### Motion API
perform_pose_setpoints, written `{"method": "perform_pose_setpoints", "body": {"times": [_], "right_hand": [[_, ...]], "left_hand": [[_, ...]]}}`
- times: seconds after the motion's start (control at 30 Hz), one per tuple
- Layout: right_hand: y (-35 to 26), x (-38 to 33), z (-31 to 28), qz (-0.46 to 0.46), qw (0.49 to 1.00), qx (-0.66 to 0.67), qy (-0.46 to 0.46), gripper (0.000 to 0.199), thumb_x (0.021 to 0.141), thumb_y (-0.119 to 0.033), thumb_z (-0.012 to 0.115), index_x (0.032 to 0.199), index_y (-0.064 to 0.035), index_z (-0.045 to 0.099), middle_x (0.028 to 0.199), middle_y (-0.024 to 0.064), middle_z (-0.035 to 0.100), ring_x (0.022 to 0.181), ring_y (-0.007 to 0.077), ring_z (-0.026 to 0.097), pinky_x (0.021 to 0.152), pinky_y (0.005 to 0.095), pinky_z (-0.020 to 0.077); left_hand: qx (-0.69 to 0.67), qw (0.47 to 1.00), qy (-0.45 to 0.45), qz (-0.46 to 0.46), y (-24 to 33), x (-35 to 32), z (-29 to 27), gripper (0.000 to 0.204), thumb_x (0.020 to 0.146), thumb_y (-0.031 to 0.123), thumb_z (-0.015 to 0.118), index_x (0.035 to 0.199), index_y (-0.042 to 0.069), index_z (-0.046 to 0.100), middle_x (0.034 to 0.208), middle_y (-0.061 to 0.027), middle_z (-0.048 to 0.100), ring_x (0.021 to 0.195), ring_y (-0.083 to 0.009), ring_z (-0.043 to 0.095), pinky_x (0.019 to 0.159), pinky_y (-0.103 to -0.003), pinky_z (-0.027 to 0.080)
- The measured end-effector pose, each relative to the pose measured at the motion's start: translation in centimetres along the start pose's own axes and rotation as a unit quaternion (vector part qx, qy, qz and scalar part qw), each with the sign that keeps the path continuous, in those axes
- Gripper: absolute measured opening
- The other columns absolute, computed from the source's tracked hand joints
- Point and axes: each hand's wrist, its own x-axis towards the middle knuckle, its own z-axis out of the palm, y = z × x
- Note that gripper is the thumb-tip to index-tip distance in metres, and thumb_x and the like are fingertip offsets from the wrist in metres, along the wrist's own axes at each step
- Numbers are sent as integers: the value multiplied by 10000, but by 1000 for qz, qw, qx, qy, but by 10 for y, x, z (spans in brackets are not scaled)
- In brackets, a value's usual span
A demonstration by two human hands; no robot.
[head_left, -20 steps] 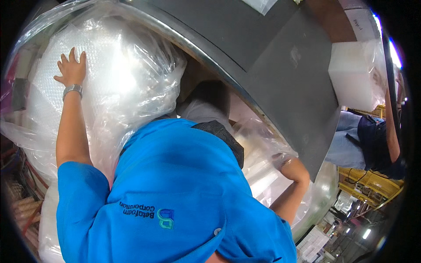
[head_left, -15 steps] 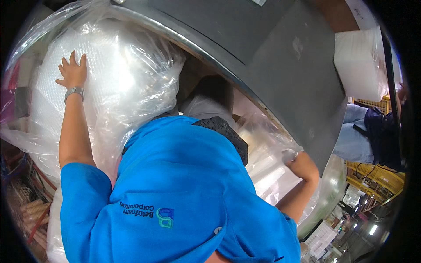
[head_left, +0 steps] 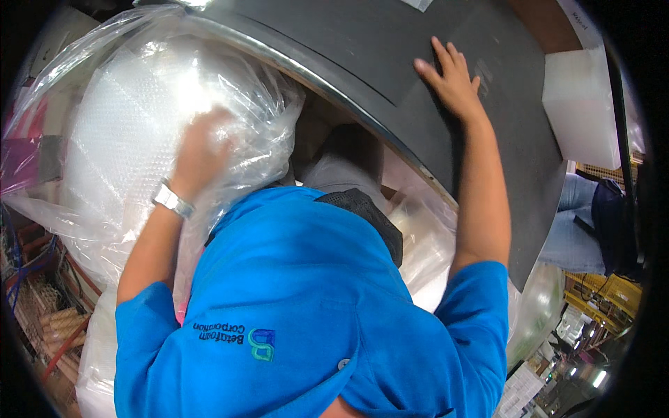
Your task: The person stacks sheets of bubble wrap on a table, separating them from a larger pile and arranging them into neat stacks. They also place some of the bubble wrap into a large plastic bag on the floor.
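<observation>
A bulky, rounded bubble-wrap bundle (head_left: 115, 136) sits in loose clear film (head_left: 270, 136). It lies beside the grey table (head_left: 327, 42), contact unclear.

A head-worn fisheye looks down close over the blue shirt (head_left: 286, 272), its rim unclear

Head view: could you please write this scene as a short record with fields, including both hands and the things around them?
Left hand: blurred by motion, over the clear plastic bag; whether it grips cannot be told
Left wrist: silver watch
Right hand: open, fingers spread, over the dark table; contact is not certain
Bag: large, bulging, bubble wrap texture showing
Shirt: blue, short sleeves
Right of picture: white block by the table's edge; another person's blue trousers
Lower left: tan tubes
</observation>
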Motion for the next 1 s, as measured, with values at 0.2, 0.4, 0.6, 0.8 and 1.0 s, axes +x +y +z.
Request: {"method": "perform_pose_setpoints", "body": {"times": [0.2, 0.4, 0.6, 0.8, 1.0], "right_hand": [[-43, 68, 20, 100, 993, 23, 64, 645, 765, -576, 462, 1309, -237, 389, 1393, 132, 287, 1308, 321, 208, 990, 636, 59], [-31, 99, 28, 134, 988, 26, 67, 586, 806, -545, 410, 1301, -233, 398, 1408, 103, 270, 1313, 317, 192, 974, 655, 82], [-35, 91, 8, 88, 990, 99, 41, 540, 759, -466, 542, 1222, -193, 491, 1322, 101, 408, 1259, 235, 327, 980, 621, 137], [-44, 91, -3, 112, 967, 223, 52, 402, 780, -337, 578, 1123, -127, 554, 1159, 144, 541, 1109, 213, 491, 956, 442, 312], [-14, 113, 26, 122, 840, 493, 189, 437, 789, -306, 584, 1151, -80, 491, 1125, 199, 535, 1048, 260, 519, 841, 324, 408]], "left_hand": [[65, 971, -226, -52, 26, -70, 17, 557, 807, 307, 546, 1261, 26, 386, 1329, -267, 297, 1246, -407, 265, 1029, -449, 214], [-169, 829, -356, -397, 22, -98, -26, 694, 845, 431, 496, 1326, -9, 256, 1390, -301, 129, 1296, -326, 214, 1050, -429, 195], [-474, 481, -436, -595, 21, -91, -22, 747, 836, 484, 504, 1302, -58, 285, 1290, -285, 359, 1146, -285, 455, 925, -393, 415], [-521, 402, -359, -662, 32, -64, 19, 614, 874, 445, 458, 1275, -10, 364, 1216, -227, 473, 1054, -287, 527, 897, -401, 442], [-528, 380, -335, -681, 24, -68, 22, 566, 870, 413, 487, 1252, 5, 396, 1196, -207, 496, 1016, -271, 548, 876, -400, 459]]}}
